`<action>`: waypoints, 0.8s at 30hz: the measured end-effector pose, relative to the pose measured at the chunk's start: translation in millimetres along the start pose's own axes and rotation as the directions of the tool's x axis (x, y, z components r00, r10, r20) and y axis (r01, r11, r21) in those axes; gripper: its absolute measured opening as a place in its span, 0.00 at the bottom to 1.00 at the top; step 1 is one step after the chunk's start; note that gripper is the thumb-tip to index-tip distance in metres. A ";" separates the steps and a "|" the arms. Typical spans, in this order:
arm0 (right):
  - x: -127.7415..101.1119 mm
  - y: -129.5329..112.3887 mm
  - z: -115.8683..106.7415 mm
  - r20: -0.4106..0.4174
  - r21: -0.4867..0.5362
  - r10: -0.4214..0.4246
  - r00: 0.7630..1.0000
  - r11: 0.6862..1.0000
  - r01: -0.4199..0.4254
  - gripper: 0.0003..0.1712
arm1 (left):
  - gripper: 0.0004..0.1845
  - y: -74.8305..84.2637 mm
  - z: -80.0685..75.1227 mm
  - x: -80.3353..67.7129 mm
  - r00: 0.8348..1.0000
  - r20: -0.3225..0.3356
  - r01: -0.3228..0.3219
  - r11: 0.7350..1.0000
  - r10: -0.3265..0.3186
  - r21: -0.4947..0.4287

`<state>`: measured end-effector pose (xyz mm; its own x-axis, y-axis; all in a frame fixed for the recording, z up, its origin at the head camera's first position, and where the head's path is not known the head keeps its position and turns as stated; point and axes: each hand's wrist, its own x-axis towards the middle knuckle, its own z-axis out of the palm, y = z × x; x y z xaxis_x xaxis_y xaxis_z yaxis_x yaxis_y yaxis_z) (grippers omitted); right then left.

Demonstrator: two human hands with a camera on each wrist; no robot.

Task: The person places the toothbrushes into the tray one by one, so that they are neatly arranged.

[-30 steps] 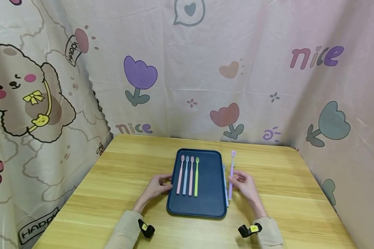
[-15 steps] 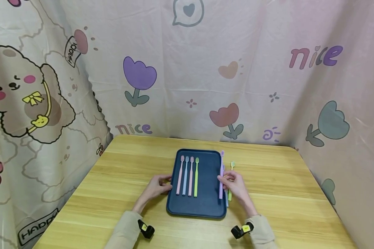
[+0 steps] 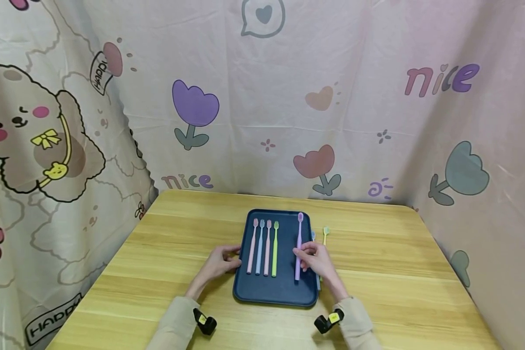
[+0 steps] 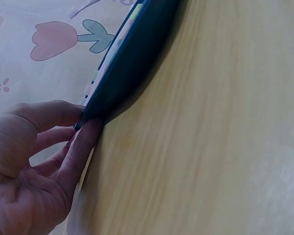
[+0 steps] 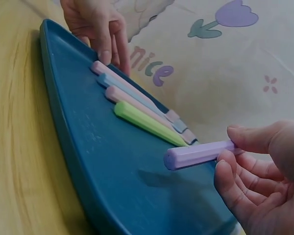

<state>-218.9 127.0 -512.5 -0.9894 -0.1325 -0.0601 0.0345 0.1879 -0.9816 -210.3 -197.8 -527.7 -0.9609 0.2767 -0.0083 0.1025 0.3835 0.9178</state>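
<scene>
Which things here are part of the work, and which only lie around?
In the work: purple toothbrush held by the right hand; tray, steadied by the left hand; four toothbrushes lying on it.
Lying about: green toothbrush on the table; patterned curtain.

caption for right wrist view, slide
Right hand holds a purple toothbrush above the blue tray.

1. Purple toothbrush point(image 3: 298, 245): slim, pastel lilac, straight handle, head pointing away toward the curtain; pinched mid-handle and held just above the right part of the tray, its shadow on the tray floor.
2. Dark blue tray point(image 3: 284, 291): rectangular, rounded corners, low rim, flat on the bench; touched at its left edge, carrying four pastel toothbrushes point(image 3: 262, 245) side by side.
</scene>
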 end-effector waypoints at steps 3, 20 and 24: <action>1.8 -0.3 4.3 0.028 -0.015 -0.023 0.999 1.000 0.024 0.14 | 0.28 -0.4 0.3 -0.3 1.000 0.006 -0.009 1.000 0.009 0.004; 11.2 4.1 27.6 0.010 -0.100 -0.035 0.999 0.994 0.036 0.11 | 0.28 1.0 0.0 -0.4 1.000 -0.003 -0.004 1.000 0.004 0.009; 13.0 4.6 32.3 0.000 -0.139 -0.056 0.998 0.989 0.056 0.10 | 0.28 1.4 -0.3 -1.0 1.000 -0.001 -0.017 1.000 0.017 0.022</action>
<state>-227.0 94.7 -523.7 -0.9897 -0.1431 -0.0048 -0.0407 0.3132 -0.9488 -209.3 -197.8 -526.3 -0.9594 0.2820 0.0077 0.1243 0.3982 0.9088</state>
